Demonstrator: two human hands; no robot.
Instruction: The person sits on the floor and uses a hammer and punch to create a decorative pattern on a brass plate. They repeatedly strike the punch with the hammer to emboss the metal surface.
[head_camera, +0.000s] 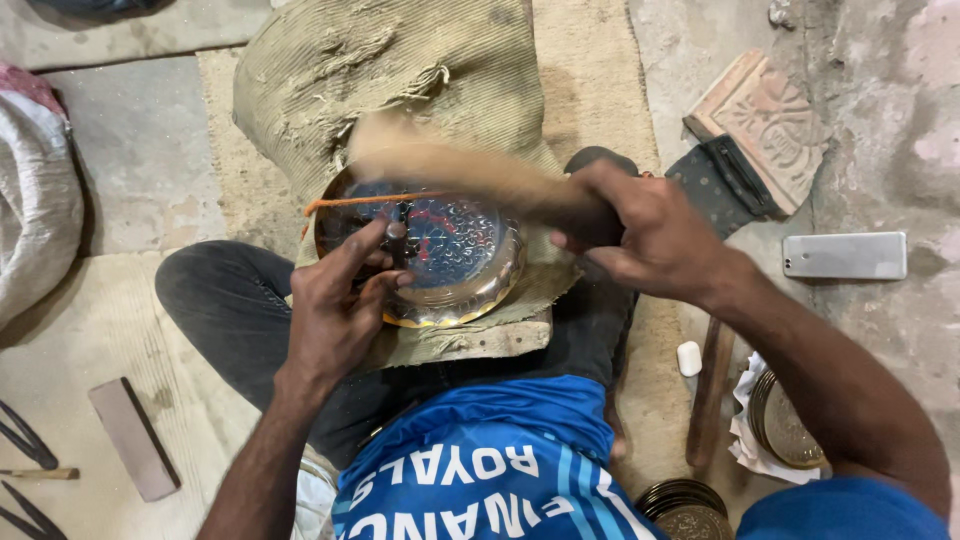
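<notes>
A round engraved metal plate (455, 250) lies face up on a sack-covered block (470, 340) in the person's lap, its patterned middle shiny and its brass-coloured rim showing along the near edge. The left hand (335, 305) rests on the plate's left side, fingers pinched round a small dark punch (397, 232) that stands nearly upright on the metal, tip down. An orange cord (370, 200) runs across the plate's far edge.

The right hand (640, 235) is clenched round the dark handle end of a wooden mallet (450, 165). The mallet's long axis runs from that fist leftward and a little away, its pale head blurred above the far left part of the plate, just beyond the top of the punch. So the punch lies left of the right fist, under the mallet's head end, and the left hand is the nearer one to the plate.

Outward, a folded sack (400, 70) lies beyond the plate on a mat. To the right, on the concrete floor, sit a carved brick (765, 125), a phone (845, 255), a small white block (689, 358) and more brass plates (785, 425). A flat stone bar (133, 438) lies to the left.
</notes>
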